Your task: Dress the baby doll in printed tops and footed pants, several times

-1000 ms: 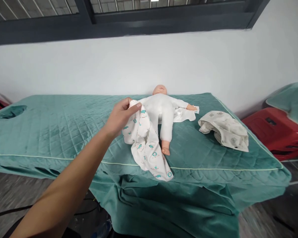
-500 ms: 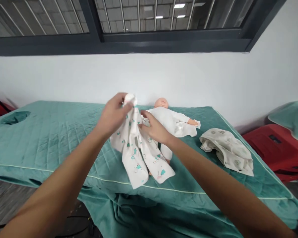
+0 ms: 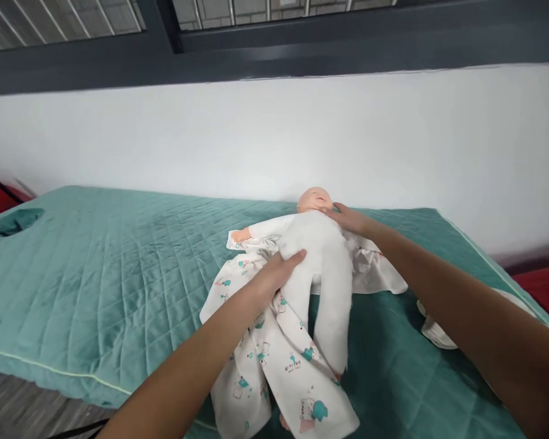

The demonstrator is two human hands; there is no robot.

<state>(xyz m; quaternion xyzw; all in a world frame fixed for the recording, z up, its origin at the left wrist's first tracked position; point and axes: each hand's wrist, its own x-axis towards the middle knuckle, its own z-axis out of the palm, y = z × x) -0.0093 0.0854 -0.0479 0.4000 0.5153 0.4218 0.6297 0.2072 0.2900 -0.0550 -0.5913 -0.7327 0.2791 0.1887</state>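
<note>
A baby doll [image 3: 332, 262] with a white cloth body lies face up, its head [image 3: 315, 199] toward the wall. My left hand [image 3: 279, 271] grips its side at the hip, thumb on top and the other fingers hidden. At the doll's neck and shoulder, my right hand [image 3: 350, 219] is closed around it, with part of the fingers out of sight. Printed white baby pants [image 3: 274, 360] lie spread beside and partly over one doll leg, under my left forearm. A white printed garment [image 3: 377, 271] is spread beneath the doll's back and arms.
The doll lies on a green quilted bed [image 3: 119, 274] with a hole [image 3: 13, 222] at its left end. Another white cloth [image 3: 439, 329] lies partly behind my right forearm. Red objects [image 3: 544, 289] stand past the right edge. A white wall [image 3: 165, 140] backs the bed.
The printed pants were held up in my left hand; they now lie on the bed by the doll. Both hands have moved onto the doll. The view has come closer.
</note>
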